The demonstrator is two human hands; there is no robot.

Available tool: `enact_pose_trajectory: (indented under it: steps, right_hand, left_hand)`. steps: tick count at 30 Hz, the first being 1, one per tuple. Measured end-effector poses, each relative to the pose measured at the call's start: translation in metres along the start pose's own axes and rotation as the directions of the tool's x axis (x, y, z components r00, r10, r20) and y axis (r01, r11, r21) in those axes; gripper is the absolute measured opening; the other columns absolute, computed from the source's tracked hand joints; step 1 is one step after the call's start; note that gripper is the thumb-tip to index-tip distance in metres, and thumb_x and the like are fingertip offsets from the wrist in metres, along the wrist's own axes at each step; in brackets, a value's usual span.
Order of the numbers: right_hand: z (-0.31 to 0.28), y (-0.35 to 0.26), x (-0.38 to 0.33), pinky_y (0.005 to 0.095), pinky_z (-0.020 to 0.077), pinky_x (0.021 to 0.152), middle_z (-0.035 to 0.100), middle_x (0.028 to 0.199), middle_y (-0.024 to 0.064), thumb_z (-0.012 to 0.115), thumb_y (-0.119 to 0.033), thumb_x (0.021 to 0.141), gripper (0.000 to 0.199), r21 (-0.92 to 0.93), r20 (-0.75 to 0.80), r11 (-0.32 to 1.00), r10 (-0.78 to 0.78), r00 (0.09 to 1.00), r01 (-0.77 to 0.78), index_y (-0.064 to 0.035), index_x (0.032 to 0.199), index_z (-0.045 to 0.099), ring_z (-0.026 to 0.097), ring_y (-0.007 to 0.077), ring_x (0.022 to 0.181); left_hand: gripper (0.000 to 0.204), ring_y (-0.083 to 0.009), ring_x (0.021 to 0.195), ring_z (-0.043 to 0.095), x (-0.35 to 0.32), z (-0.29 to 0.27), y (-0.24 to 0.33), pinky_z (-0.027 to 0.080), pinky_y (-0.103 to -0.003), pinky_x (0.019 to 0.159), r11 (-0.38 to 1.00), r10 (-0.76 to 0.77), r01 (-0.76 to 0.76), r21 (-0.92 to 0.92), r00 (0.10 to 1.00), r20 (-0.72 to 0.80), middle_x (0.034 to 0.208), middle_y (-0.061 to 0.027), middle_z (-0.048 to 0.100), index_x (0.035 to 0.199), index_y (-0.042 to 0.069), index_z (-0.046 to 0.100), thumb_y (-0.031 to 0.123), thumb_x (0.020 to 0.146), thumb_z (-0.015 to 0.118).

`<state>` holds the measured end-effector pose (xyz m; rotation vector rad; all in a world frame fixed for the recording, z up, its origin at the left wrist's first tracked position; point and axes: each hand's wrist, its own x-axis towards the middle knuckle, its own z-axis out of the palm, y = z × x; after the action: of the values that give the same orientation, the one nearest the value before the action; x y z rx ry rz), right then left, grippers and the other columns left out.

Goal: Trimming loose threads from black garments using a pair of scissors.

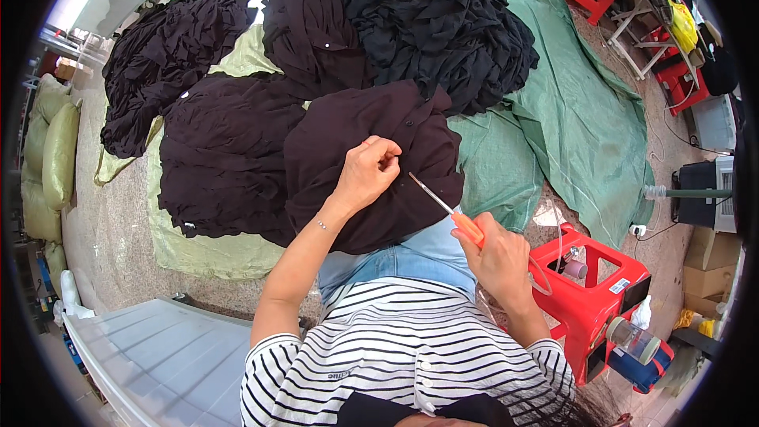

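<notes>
"Where was the orange-handled tool (pixel 444 204)?"
"Gripped by the right hand (pixel 500 259), slanting forward-left over the dark cloth (pixel 387 213) on the lap (pixel 391 265), its tip just right of the left hand (pixel 368 168)."
"Left fingers?"
"Curled; whether they pinched cloth, I couldn't tell."

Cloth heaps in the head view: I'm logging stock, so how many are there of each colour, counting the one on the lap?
Dark maroon crumpled fabric heaps: 4 (lap heap, near-left heap, far-left heap, far-middle heap)
Black crumpled fabric heap: 1
Total: 5
</notes>
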<state>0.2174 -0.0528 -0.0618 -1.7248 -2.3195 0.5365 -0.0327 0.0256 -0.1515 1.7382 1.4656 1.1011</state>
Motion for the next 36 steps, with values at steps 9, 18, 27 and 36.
enact_pose_trajectory:
  steps: [9, 18, 27, 36]
  right_hand:
    - [-0.011, 0.003, 0.015, 0.0433, 0.0470, 0.053, 0.066, 0.070, 0.0136, 0.074, -0.031, 0.089, 0.029, 0.094, -0.186, 0.993, 0.094, 0.978, -0.077, -0.0066, 0.097, 0.062, 0.065, 0.0362, 0.063]
    - [-0.018, 0.007, 0.035, 0.0443, 0.0462, 0.047, 0.066, 0.073, 0.0141, 0.071, -0.035, 0.091, 0.034, -0.020, -0.150, 1.000, 0.005, 0.989, -0.008, -0.0053, 0.088, 0.055, 0.063, 0.0362, 0.055]
    - [-0.013, 0.003, 0.037, 0.0456, 0.0431, 0.048, 0.061, 0.058, 0.0141, 0.072, -0.035, 0.089, 0.031, 0.045, -0.161, 0.998, 0.046, 0.986, -0.039, -0.0071, 0.088, 0.059, 0.061, 0.0370, 0.053]
    - [-0.017, 0.007, 0.009, 0.0436, 0.0464, 0.051, 0.067, 0.075, 0.0133, 0.072, -0.032, 0.090, 0.028, 0.145, -0.105, 0.986, 0.096, 0.990, -0.081, -0.0072, 0.096, 0.060, 0.065, 0.0357, 0.062]
  left_hand:
    - [0.020, -0.0145, 0.061, 0.058, 0.044, -0.014, 0.023, 0.048, -0.028, 0.060, 0.996, 0.078, -0.079, 0.039, 0.996, 0.043, 0.078, -0.0065, 0.059, 0.100, 0.004, 0.066, 0.001, 0.081, 0.070]
    - [0.018, -0.0173, 0.066, 0.056, 0.079, -0.002, -0.001, 0.048, -0.031, 0.064, 0.978, 0.094, -0.150, 0.147, 0.940, 0.328, 0.072, -0.0064, 0.052, 0.094, 0.001, 0.068, 0.008, 0.078, 0.071]
    - [0.014, -0.0119, 0.066, 0.063, 0.066, 0.002, -0.003, 0.051, -0.025, 0.064, 0.998, -0.027, 0.034, -0.043, 0.986, 0.165, 0.078, -0.0075, 0.068, 0.092, -0.002, 0.070, 0.003, 0.079, 0.071]
    - [0.013, -0.0232, 0.077, 0.064, 0.036, -0.012, 0.027, 0.050, -0.032, 0.068, 0.935, 0.331, -0.339, 0.107, 0.940, 0.088, 0.083, -0.0072, 0.064, 0.093, 0.003, 0.067, 0.003, 0.081, 0.073]
